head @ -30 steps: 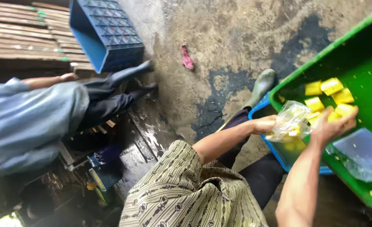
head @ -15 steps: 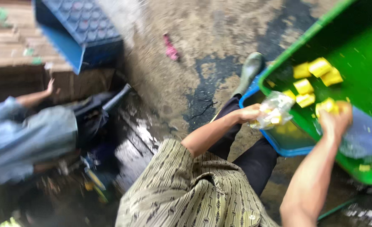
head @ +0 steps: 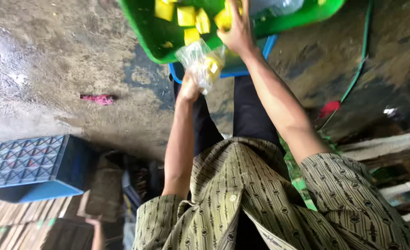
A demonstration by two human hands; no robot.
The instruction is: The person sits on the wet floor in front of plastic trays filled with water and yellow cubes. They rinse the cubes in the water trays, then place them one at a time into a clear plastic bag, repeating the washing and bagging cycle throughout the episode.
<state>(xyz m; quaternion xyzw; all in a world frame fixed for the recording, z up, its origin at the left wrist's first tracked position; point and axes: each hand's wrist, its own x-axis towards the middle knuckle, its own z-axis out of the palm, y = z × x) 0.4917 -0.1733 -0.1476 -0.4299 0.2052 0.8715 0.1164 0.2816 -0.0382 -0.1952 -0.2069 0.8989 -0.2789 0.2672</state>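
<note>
My left hand (head: pixel 188 89) grips the neck of a clear plastic bag (head: pixel 204 62) with yellow pieces inside, held at the near rim of a green tray (head: pixel 145 30). My right hand (head: pixel 236 31) reaches into the tray, its fingers closed on a yellow block (head: pixel 223 20). Several more yellow blocks (head: pixel 186 16) lie loose in the tray to the left of that hand. Both arms stretch out from my olive patterned shirt (head: pixel 242 199).
A blue basin (head: pixel 261 54) sits under the tray. A blue plastic crate (head: pixel 26 166) stands on wooden slats at lower left, with another person's hand (head: pixel 95 231) below it. A pink scrap (head: pixel 97 98) lies on wet concrete. A green hose (head: pixel 355 78) and wooden planks (head: pixel 390 143) are at right.
The view has swung round, so the tray now sits at the top and the person in blue has dropped out of sight. My right hand has closed on a yellow block.
</note>
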